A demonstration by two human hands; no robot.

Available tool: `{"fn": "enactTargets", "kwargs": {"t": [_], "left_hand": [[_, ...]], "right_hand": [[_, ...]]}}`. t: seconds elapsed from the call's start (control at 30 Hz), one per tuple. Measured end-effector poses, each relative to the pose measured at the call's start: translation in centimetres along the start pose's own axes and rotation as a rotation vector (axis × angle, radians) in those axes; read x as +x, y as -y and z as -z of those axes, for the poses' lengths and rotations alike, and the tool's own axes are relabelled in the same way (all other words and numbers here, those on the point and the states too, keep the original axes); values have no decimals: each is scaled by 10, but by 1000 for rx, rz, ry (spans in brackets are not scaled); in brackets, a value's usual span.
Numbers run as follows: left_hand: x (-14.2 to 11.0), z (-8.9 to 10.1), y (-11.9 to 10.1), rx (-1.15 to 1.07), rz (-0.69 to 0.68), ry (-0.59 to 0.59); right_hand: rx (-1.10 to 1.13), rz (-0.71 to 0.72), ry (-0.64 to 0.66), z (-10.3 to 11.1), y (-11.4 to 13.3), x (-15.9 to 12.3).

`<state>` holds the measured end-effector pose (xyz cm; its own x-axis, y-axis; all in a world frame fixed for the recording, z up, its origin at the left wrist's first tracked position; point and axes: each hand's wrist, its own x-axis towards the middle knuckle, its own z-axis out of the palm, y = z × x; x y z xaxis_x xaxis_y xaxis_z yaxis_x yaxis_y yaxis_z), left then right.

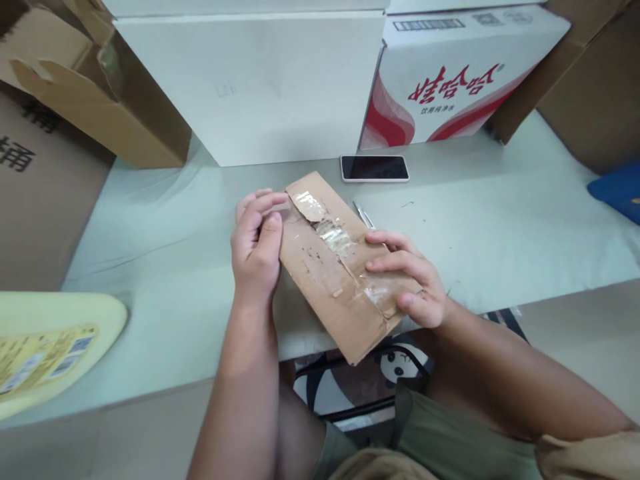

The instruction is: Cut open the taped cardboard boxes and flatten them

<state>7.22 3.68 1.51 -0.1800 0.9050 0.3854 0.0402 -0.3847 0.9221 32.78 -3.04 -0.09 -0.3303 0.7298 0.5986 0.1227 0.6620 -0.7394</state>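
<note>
A brown cardboard box (pixel 320 287) with torn clear tape along its seam is tilted over the table's front edge, held between both hands. My left hand (pixel 259 237) grips its far left edge, thumb on the near side and fingers curled at the corner. On the right side, my right hand (pixel 410 277) has its fingers laid over the top face and the thumb by the near end. A thin metallic tool (pixel 363 215), partly hidden behind the box, lies on the table; its kind is unclear.
A phone (pixel 375 169) lies face up beyond the box. White cartons (pixel 290 87) and a red-and-white carton (pixel 450 80) stand at the back. An open brown carton (pixel 145 120) is at the left, a pale yellow bottle (pixel 65 347) at the near left, and a blue object (pixel 617 193) at the right.
</note>
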Motion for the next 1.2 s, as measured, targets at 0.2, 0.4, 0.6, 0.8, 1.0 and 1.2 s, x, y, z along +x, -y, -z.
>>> {"fn": "enactTargets", "kwargs": {"t": [0.2,0.4,0.6,0.8,1.0,1.2], "left_hand": [[-2,1,-7,93,-87,124],[-5,4,-11,131,-108,211],[-4,4,-5,103,-118,188],[0,7,3,110,-115,143],[3,11,6,113,-118,132],[4,14,2,124,-91,119]], "right_hand": [[-55,-4,21,4,-1,0],[-7,1,18,3,0,0],[21,-8,1,-1,0,2],[1,-38,-25,-6,-3,7],[-26,-108,-57,-16,-3,11],[-46,-140,-52,-21,4,12]]}}
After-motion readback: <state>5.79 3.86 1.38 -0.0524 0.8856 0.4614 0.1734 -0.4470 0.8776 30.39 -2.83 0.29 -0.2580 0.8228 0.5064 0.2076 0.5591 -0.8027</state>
